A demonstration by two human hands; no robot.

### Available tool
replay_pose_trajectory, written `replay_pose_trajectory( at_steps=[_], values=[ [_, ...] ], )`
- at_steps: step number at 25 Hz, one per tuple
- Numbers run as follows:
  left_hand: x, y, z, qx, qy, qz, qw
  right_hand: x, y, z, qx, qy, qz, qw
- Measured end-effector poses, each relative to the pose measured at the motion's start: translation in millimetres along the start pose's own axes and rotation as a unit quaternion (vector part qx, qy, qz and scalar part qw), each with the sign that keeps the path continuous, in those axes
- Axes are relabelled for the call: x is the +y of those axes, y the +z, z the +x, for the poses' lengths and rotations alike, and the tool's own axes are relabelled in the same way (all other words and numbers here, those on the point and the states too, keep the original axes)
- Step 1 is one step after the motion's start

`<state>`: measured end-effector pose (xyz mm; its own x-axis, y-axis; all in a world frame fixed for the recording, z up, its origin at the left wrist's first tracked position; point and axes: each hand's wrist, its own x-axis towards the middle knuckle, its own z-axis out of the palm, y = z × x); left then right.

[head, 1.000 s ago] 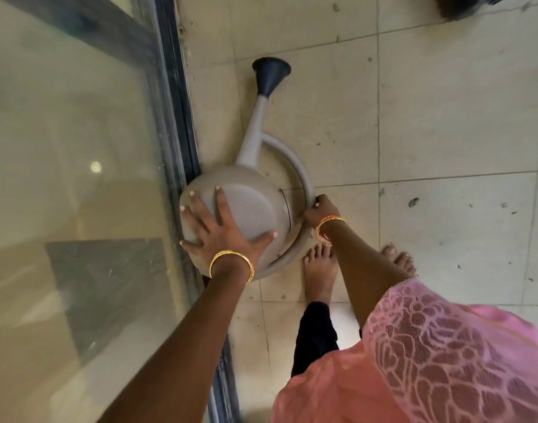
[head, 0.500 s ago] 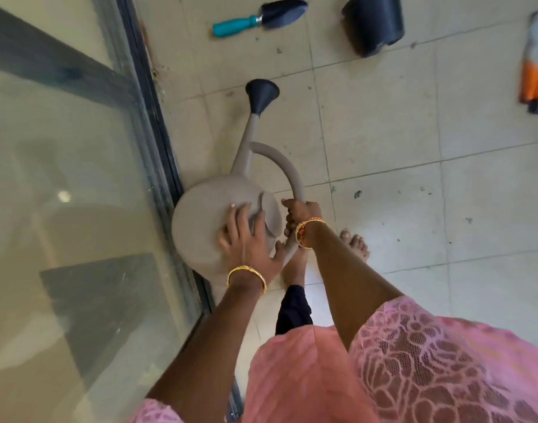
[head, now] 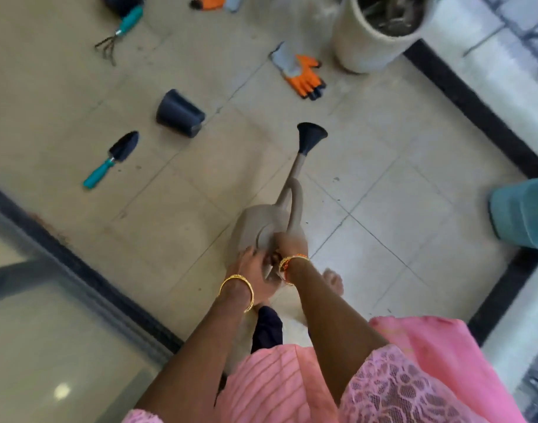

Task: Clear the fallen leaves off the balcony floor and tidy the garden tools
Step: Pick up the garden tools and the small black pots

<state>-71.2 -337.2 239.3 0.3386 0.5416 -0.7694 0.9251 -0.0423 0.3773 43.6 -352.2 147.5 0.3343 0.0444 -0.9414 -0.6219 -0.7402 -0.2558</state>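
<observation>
grey watering can (head: 270, 221) is held above the tiled floor (head: 383, 141), spout forward. right hand (head: 290, 244) grip is curled round its handle; left hand (head: 252, 264) grip is blurred, cannot tell. trowel (head: 112, 160) lies left.

A grey watering can (head: 270, 221) with a dark rose on its spout was held at its rear by both hands (head: 255, 261), spout pointing away. Ahead and left of them lay a teal-handled trowel (head: 112, 160), a hand rake (head: 118, 33) and an overturned dark pot (head: 179, 114); ahead, an orange glove (head: 301, 73).

Trowel (head: 110, 160) left of overturned pot (head: 179, 118), glove (head: 301, 74) right
</observation>
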Motion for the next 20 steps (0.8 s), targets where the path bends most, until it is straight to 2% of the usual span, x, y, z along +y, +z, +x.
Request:
replay_pose_trajectory(
  at_steps=[1, 2, 6, 8, 10, 12, 14, 17, 18, 20],
  values=[
    [19.0, 2.3, 3.2, -0.033, 0.009, 0.000, 0.999, -24.3, -10.7, -60.1, -0.003, -0.008, 0.025, 1.000],
    [36.5, 7.3, 6.0, -0.055, 0.019, 0.003, 0.998, -29.1, -28.4, -67.2, -0.006, -0.010, 0.052, 0.999],
    [110.3, 40.8, 13.0, -0.089, 0.051, 0.041, 0.994, -38.4, -109.3, -42.9, -0.020, 0.032, 0.156, 0.987],
    [144.7, 59.4, 13.3, -0.084, 0.067, 0.081, 0.991, -40.6, -145.8, -36.0, -0.040, 0.024, 0.210, 0.977],
    [184.8, 78.9, 13.6, -0.077, 0.090, 0.125, 0.985, -42.5, -191.8, -27.5, -0.026, -0.005, 0.226, 0.974],
    [224.3, 98.0, 15.0, -0.066, 0.111, 0.162, 0.978, -39.6, -243.1, -22.4, 0.017, -0.058, 0.149, 0.987],
    [263.6, 121.0, 17.1, -0.071, 0.142, 0.210, 0.965, -25.6, -302.6, -17.2, 0.094, -0.132, 0.089, 0.983],
    [308.5, 152.1, 25.0, -0.087, 0.198, 0.308, 0.926, -1.3, -384.1, -7.6, 0.230, -0.247, -0.115, 0.934],
    [325.7, 164.7, 27.8, -0.090, 0.218, 0.340, 0.910, 5.9, -411.4, 0.9, 0.256, -0.262, -0.191, 0.911],
    [358.9, 183.5, 35.4, -0.091, 0.258, 0.401, 0.874, 10.8, -454.9, 14.2, 0.254, -0.259, -0.292, 0.885]
  ],
)
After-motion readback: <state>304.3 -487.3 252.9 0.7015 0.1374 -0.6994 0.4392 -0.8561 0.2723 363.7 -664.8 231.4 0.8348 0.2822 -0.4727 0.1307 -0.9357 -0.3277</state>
